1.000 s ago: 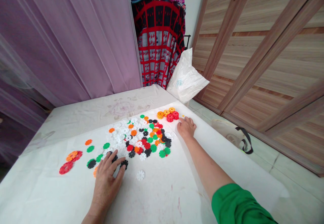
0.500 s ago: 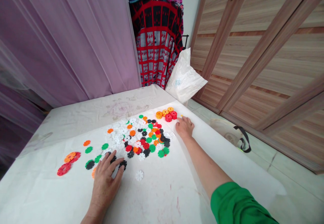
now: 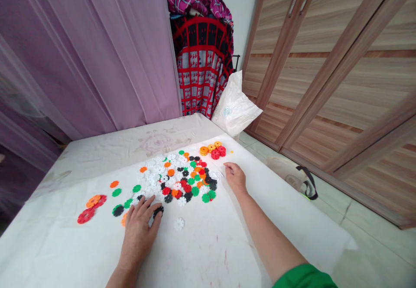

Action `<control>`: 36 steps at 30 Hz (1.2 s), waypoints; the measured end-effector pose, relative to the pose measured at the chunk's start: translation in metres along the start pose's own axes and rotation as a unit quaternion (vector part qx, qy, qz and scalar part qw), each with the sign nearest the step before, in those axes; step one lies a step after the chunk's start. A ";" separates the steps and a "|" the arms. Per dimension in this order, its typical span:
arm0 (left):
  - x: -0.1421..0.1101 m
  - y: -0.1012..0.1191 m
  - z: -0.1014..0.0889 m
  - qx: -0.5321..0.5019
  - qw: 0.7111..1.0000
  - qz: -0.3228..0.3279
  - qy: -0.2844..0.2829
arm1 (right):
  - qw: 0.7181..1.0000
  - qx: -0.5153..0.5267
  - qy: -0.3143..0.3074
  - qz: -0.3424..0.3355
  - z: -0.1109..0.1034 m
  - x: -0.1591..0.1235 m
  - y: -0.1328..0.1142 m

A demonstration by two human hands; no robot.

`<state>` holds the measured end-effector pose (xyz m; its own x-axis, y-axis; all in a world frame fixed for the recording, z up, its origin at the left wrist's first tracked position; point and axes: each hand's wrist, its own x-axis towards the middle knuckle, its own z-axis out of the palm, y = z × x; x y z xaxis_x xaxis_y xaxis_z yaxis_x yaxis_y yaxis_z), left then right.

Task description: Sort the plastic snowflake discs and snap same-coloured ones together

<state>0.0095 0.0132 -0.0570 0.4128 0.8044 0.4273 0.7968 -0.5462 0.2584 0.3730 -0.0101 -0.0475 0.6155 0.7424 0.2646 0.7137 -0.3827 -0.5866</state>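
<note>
Notched plastic discs in several colours (image 3: 186, 187) lie in a loose heap on the white table. My left hand (image 3: 141, 225) rests at the heap's near left side, fingers spread. A black disc (image 3: 158, 211) sits by its thumb and index finger; whether they touch it I cannot tell. Over the cloth to the right of the heap is my right hand (image 3: 235, 177), its index finger reaching left and the others loosely bent, with no disc visible in it. Just beyond it stand short stacks of red discs (image 3: 217, 152) and yellow-orange discs (image 3: 203, 151).
Larger red discs (image 3: 86, 216) and an orange one (image 3: 93, 201) lie at the left. A single white disc (image 3: 179, 224) is near the front. A white plastic bag (image 3: 235, 106) stands at the far corner, beside wooden wardrobe doors (image 3: 312, 84). A purple curtain (image 3: 97, 54) hangs behind.
My right hand has drawn back from the red stack, toward me. My left hand stays beside the black disc. The view has tilted up slightly.
</note>
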 end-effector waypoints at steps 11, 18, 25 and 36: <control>0.002 0.023 -0.016 -0.011 1.000 -0.002 -0.010 | 0.990 -0.036 -0.060 -0.119 0.009 -0.049 -0.037; -0.015 0.036 -0.015 -0.007 1.000 0.024 -0.007 | 0.976 0.126 -0.086 -0.156 0.028 -0.066 -0.061; -0.033 0.055 -0.010 0.013 0.996 0.065 -0.055 | 0.959 0.280 -0.011 -0.048 0.041 -0.058 -0.050; -0.034 0.056 -0.015 0.011 1.000 -0.012 -0.018 | 0.934 0.352 -0.038 -0.046 0.033 -0.077 -0.047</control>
<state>0.0337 -0.0485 -0.0444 0.4093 0.8250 0.3896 0.8155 -0.5223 0.2493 0.2813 -0.0310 -0.0650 0.5176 0.8019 0.2984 0.3485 0.1209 -0.9295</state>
